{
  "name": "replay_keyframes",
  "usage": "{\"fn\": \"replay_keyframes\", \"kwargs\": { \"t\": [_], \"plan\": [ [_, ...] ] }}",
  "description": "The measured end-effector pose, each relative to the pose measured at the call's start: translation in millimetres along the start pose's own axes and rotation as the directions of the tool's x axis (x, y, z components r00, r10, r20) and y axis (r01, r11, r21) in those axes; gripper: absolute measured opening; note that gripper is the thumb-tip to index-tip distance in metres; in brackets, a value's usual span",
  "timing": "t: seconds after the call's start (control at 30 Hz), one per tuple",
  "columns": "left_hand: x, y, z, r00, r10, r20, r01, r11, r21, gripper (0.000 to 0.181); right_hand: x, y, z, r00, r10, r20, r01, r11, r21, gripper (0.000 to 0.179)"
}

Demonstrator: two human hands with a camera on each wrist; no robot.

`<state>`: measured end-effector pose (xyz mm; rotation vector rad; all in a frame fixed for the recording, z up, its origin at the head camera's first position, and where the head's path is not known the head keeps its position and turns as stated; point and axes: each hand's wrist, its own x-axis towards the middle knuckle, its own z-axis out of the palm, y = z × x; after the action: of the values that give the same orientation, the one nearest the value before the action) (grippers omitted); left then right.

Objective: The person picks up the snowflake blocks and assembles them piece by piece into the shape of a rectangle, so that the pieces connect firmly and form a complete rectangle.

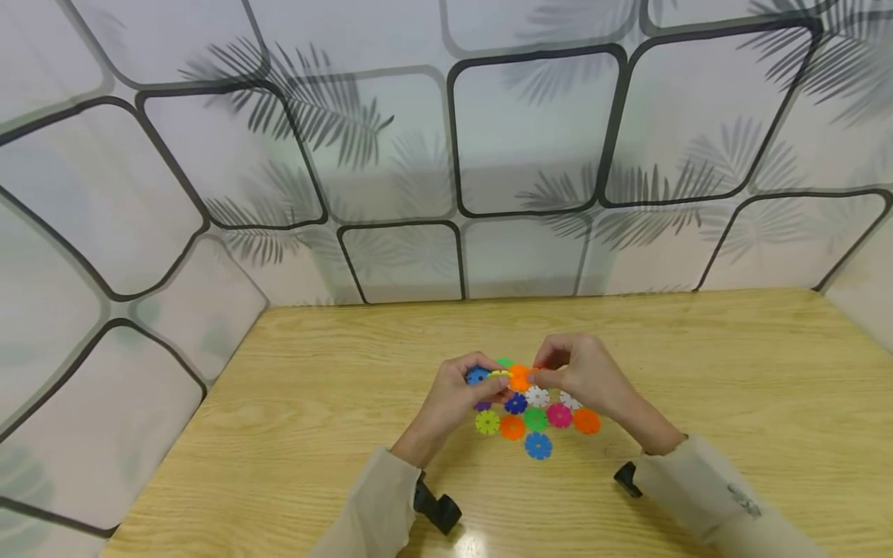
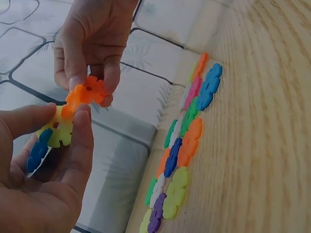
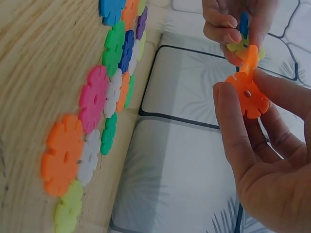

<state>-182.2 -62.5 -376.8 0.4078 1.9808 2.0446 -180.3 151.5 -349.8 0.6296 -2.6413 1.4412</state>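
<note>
Above the table, my left hand (image 1: 452, 394) pinches a yellow notched plastic disc (image 2: 61, 137) between thumb and fingers. A blue disc (image 2: 37, 152) is slotted into its edge. An orange disc (image 2: 73, 100) stands at the yellow one's other side and meets a second orange disc (image 3: 237, 82). My right hand (image 1: 584, 374) pinches that second orange disc between thumb and finger. The pieces form a short chain between both hands, their faces at angles to one another. Whether the two orange discs are fully interlocked, I cannot tell.
Several loose discs lie flat on the wooden table below the hands, among them a blue one (image 1: 538, 446), a pink one (image 1: 560, 415) and a green one (image 1: 535, 419). A patterned cloth (image 1: 530, 256) stands behind the table.
</note>
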Motion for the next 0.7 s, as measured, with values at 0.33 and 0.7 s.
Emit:
{"fn": "replay_keyframes", "kwargs": {
  "t": [0.33, 0.7],
  "plan": [
    [-0.4, 0.6, -4.3, 0.996, -0.008, 0.093, 0.014, 0.998, -0.068, 0.032, 1.4, 4.0, -9.4, 1.0, 0.018, 0.013, -0.018, 1.0, 0.004, 0.009],
    [-2.4, 4.9, -8.8, 1.0, 0.012, -0.002, -0.012, 0.998, -0.063, 0.027, 6.3, 13.2, -34.2, 0.99, 0.014, 0.141, -0.028, 0.995, 0.099, 0.008]
  ]
}}
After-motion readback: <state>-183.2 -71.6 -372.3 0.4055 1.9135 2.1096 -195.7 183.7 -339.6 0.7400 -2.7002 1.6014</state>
